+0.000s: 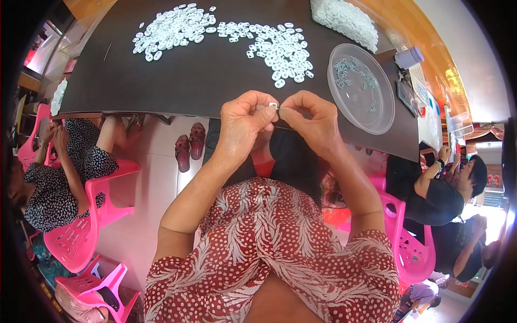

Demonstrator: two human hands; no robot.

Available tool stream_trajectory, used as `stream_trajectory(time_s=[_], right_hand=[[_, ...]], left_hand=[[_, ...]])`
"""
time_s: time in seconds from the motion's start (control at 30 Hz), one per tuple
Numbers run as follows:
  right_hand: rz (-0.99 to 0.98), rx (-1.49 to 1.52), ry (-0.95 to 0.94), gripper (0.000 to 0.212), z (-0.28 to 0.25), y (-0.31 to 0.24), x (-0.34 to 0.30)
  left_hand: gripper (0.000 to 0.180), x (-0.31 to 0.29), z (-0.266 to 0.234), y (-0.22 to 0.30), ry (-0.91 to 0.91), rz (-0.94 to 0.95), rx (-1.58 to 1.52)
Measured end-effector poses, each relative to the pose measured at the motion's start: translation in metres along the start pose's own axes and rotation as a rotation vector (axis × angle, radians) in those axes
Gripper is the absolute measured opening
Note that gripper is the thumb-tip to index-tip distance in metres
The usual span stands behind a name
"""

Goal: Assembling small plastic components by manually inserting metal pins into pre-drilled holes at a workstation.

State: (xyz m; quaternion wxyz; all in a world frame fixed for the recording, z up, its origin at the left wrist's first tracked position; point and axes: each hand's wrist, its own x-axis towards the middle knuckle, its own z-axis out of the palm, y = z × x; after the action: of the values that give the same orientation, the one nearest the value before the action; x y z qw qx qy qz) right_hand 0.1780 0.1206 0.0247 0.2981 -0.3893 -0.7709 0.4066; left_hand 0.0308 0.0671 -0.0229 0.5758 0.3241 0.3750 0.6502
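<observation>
Near the front edge of the dark table, my left hand (245,121) pinches a small white plastic piece (273,105) between thumb and fingers. My right hand (315,121) meets it there, thumb and forefinger pressed together against the piece's right side. Whatever sits in that right pinch is too small to make out. Beyond my hands lie two loose heaps of white oval pieces with holes, a left heap (173,31) and a right heap (284,53), joined by a thin band. To the right stands a round clear plastic dish (356,110) with small grey-green parts (347,70) scattered in it.
A clear bag of white pieces (344,22) lies at the far right of the table (161,81). A lilac cup (409,57) stands beyond the dish. Pink chairs (86,237) and seated people flank me. Dark red sandals (190,147) rest on the floor.
</observation>
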Motion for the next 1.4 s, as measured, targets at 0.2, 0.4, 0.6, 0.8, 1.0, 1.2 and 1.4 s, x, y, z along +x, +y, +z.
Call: stream_trajectory(time_s=[0.2, 0.4, 0.6, 0.8, 1.0, 1.2, 1.4], right_hand=[[-0.003, 0.014, -0.001, 0.004, 0.002, -0.001, 0.0], [0.061, 0.086, -0.021, 0.006, 0.005, 0.001, -0.003], [0.088, 0.229, -0.034, 0.008, 0.011, 0.003, -0.003], [0.076, 0.249, -0.05, 0.011, 0.012, 0.006, 0.002], [-0.013, -0.076, 0.116, 0.015, -0.002, 0.009, 0.018], [-0.315, -0.904, 0.355, 0.021, 0.014, 0.027, 0.037], [-0.227, -0.971, 0.3, 0.019, 0.022, 0.036, 0.042]], left_hand=[[0.009, -0.001, 0.0, -0.003, -0.003, 0.02, 0.015], [0.005, -0.004, 0.004, -0.009, 0.059, 0.098, 0.021], [0.006, -0.006, 0.006, -0.006, 0.079, 0.116, 0.026], [0.006, -0.004, 0.002, 0.001, 0.07, 0.106, 0.015], [0.01, 0.003, -0.003, 0.005, 0.13, 0.044, -0.025], [0.011, 0.005, -0.009, 0.005, 0.165, 0.04, -0.017], [0.011, 0.003, -0.009, 0.006, 0.177, 0.042, -0.029]])
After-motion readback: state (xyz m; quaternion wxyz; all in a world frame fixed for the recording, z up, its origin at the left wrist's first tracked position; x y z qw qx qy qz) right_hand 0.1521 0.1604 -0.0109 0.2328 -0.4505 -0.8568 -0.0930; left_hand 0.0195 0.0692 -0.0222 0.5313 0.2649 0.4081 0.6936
